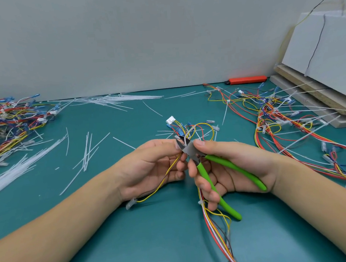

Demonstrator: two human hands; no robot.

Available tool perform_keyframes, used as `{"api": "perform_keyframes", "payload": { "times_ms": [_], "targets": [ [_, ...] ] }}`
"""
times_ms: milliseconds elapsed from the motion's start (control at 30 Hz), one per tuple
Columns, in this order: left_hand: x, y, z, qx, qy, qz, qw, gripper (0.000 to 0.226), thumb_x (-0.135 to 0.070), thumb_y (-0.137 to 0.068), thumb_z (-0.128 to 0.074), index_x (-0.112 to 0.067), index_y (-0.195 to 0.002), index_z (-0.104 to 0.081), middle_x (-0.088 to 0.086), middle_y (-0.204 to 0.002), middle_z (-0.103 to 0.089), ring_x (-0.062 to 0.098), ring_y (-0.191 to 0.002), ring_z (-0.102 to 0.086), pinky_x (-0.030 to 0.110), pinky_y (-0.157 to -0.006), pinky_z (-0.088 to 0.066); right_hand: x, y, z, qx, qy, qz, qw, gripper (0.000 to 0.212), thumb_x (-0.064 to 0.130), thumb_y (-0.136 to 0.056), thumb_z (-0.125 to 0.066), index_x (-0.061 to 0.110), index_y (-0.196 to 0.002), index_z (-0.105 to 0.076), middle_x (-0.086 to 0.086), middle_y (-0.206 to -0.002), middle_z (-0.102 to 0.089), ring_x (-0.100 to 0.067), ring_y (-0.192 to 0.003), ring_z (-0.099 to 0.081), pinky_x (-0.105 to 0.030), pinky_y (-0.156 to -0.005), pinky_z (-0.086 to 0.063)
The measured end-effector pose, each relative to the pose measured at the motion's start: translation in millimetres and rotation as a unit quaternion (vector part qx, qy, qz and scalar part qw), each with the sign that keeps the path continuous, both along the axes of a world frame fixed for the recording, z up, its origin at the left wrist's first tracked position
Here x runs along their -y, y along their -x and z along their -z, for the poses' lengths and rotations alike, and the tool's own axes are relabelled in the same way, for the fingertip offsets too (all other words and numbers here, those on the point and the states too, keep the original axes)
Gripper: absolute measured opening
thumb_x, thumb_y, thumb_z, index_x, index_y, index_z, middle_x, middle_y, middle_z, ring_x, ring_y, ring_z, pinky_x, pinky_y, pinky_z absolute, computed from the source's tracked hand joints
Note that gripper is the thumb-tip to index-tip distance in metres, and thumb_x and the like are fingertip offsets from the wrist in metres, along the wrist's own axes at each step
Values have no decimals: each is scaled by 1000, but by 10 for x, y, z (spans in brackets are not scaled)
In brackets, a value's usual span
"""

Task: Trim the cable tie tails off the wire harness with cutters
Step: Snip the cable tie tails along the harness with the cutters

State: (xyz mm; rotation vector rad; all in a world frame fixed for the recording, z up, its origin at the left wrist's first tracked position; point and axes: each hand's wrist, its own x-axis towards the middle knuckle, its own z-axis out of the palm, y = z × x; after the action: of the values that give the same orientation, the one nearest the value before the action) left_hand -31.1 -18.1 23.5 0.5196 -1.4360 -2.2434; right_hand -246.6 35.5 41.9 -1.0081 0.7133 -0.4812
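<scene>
My left hand (150, 165) pinches a wire harness (196, 129) of yellow, red and blue wires just above the green mat. Its white connector (170, 119) sticks out beyond my fingers, and more of its wires trail down toward me. My right hand (226, 168) grips green-handled cutters (216, 172), fingers curled round the lower handle and thumb near the pivot. The steel jaws (183, 144) sit at a white cable tie tail by my left fingertips. The tie's head is hidden behind the jaws.
A heap of harnesses (10, 123) lies at the far left. Another tangle with long white tie tails (290, 118) spreads at the right beside stacked boards (316, 92). Cut white tails (87, 149) litter the mat (133, 225). A red-orange tool (247, 79) lies by the wall.
</scene>
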Motion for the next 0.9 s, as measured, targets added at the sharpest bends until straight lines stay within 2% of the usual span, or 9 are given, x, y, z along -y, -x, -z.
{"api": "perform_keyframes", "payload": {
  "times_ms": [167, 233, 367, 533, 633, 900],
  "targets": [
    [6, 2, 12, -16, -22, -11, 1000, 10, -24, -87, -70, -14, -90, -70, -1, -78, -60, 8, -69, -56, 23, -71, -50, -27, -40, -42, -11, 13, -3, 1000, 45, 63, -97, -55, 19, -89, -63, -3, -69, -47, -16, -51, -44, -35, -58, -58],
    [3, 1, 7, -13, -19, -12, 1000, 8, -25, -86, -71, -17, -87, -72, -2, -78, -60, 7, -69, -56, 23, -71, -50, -36, -50, -51, -9, 4, -3, 1000, 46, 64, -98, -53, 19, -88, -60, -2, -69, -43, -15, -49, -42, -35, -55, -58],
    [5, 9, 16, -13, -38, -31, 999, 11, -25, -88, -68, -16, -88, -74, 1, -80, -62, 9, -71, -58, 24, -72, -52, -34, -63, -24, 5, -12, 8, 1000, 48, 64, -96, -57, 17, -90, -61, -5, -70, -49, -18, -51, -48, -39, -59, -61],
    [7, 9, 19, -2, -12, -16, 1000, 17, -29, -89, -69, -13, -93, -66, 3, -81, -64, 13, -76, -55, 26, -77, -50, 2, 10, 8, 17, -24, -11, 1000, 49, 59, -95, -59, 11, -101, -69, -13, -83, -66, -28, -69, -69, -46, -73, -62],
    [5, 6, 16, 3, 3, -13, 1000, 14, -31, -88, -69, -17, -86, -69, 1, -79, -64, 13, -76, -54, 27, -79, -48, 7, 16, 10, 14, -24, -14, 1000, 49, 58, -96, -58, 10, -102, -70, -13, -85, -67, -29, -72, -71, -46, -73, -61],
    [5, 12, 18, -1, 19, -5, 1000, 15, -28, -90, -65, -15, -83, -66, 1, -75, -61, 18, -77, -47, 32, -79, -40, 3, 17, -2, 9, -23, -16, 1000, 50, 57, -97, -54, 10, -101, -69, -13, -83, -68, -29, -72, -71, -46, -74, -62]
  ]
}}
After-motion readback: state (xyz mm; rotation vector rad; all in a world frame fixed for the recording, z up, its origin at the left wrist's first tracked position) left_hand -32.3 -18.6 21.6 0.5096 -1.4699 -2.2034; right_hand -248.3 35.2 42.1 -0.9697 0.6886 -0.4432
